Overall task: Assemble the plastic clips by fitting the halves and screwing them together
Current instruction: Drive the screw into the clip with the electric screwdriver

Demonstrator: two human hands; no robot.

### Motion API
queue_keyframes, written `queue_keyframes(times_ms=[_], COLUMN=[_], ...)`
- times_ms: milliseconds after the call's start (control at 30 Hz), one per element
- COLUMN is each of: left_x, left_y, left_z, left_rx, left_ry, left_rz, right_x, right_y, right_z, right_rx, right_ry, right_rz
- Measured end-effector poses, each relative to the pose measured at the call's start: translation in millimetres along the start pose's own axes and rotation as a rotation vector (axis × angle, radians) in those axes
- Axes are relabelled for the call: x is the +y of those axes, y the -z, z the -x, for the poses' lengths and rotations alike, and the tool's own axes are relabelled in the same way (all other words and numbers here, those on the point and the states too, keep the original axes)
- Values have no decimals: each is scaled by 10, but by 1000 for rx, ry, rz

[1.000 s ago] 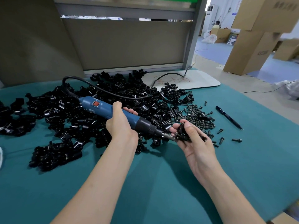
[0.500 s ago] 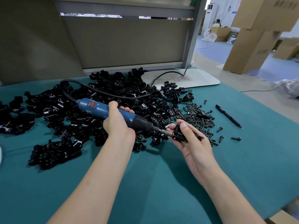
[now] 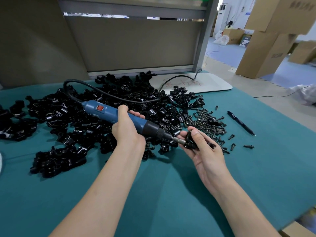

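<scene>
My left hand (image 3: 126,129) grips a blue electric screwdriver (image 3: 109,112) with a red switch; its black nose and metal bit point right. The bit tip meets a black plastic clip (image 3: 191,141) that my right hand (image 3: 203,151) pinches between thumb and fingers just above the green table. A broad pile of black clip halves (image 3: 85,117) covers the table behind and left of my hands. Dark screws (image 3: 210,124) lie heaped just behind my right hand. The screw under the bit is hidden.
The screwdriver's black cord (image 3: 119,98) loops back over the pile to a white board (image 3: 201,82). A black pen (image 3: 241,123) lies right of the screws, with loose screws (image 3: 248,146) near it. Cardboard boxes (image 3: 266,53) stand on the floor beyond the table's right edge.
Both hands, with screwdriver and clip, have drifted slightly left and away from me. The grips are the same and the bit stays on the clip.
</scene>
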State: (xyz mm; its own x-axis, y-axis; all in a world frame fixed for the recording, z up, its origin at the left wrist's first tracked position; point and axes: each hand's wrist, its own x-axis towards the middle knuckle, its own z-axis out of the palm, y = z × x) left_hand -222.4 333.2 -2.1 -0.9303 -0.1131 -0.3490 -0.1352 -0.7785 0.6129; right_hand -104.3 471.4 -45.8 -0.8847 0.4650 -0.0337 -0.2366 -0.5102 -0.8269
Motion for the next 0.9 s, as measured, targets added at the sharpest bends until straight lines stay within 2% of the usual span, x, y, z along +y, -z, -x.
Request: queue_keyframes(times_ms=[900], left_x=[-28], left_y=[1], left_z=[50], left_rx=[-11], left_ry=[18], left_rz=[4], right_x=[-21], right_y=[-28], right_z=[15], right_rx=[27], right_ry=[-29], right_rz=[-16])
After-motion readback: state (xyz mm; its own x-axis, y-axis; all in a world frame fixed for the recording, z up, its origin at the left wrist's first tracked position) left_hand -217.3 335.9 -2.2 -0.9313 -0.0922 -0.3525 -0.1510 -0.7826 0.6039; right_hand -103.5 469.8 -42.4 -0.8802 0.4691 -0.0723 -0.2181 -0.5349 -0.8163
